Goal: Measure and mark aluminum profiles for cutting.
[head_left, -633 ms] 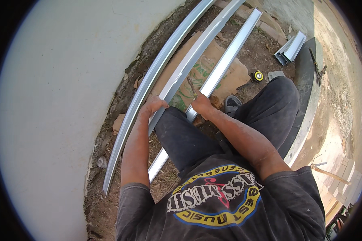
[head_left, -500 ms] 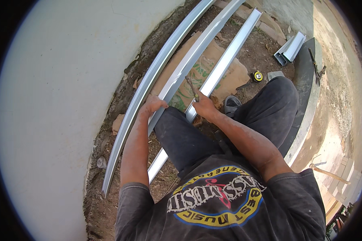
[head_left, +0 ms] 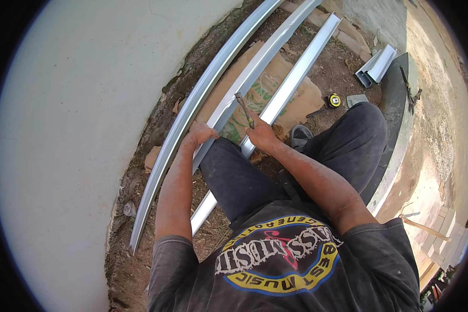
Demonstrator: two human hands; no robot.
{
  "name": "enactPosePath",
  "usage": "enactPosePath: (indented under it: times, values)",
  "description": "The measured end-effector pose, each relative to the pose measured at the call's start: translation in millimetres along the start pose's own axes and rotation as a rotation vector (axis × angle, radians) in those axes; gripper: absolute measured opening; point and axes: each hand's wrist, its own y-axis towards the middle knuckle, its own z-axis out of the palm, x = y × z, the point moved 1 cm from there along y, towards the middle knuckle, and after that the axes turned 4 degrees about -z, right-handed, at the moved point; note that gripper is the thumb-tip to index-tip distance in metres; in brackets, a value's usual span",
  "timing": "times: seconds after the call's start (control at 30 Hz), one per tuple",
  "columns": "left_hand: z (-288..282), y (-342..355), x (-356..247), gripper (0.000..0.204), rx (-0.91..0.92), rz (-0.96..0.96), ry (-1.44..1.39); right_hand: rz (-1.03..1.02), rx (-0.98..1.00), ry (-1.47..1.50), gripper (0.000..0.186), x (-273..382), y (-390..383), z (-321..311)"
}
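Note:
My left hand (head_left: pixel 202 134) is closed around the edge of the middle metal channel (head_left: pixel 262 60), a long silvery length that slants past my knee. In my right hand (head_left: pixel 262 136) I grip a slim, rusty hand tool (head_left: pixel 244 109) with a worn handle; its exact kind is too small to tell. The tool's tip points up and left, close to the middle channel's side. Beneath my right hand and leg runs another metal channel (head_left: pixel 296 75). A third long metal channel (head_left: pixel 205 93) lies on the left, beside my left forearm.
Flattened brown paper sacking (head_left: pixel 301 96) covers the soil under the channels. A yellow-black tape measure (head_left: pixel 333 100) and short channel offcuts (head_left: pixel 375 66) lie to the right. A pale wall (head_left: pixel 88 130) borders the left; a dark kerb (head_left: pixel 395 99) curves along the right.
My right hand has shifted slightly up and left, and the tool's tip has come nearer the middle channel. My left hand keeps its grip.

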Motion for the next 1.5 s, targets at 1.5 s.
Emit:
enactPosePath:
  times: [1.5]
  values:
    - [3, 1, 3, 0.033, -0.049, 0.021, 0.042, 0.200, 0.041, 0.149, 0.051, -43, 33, 34]
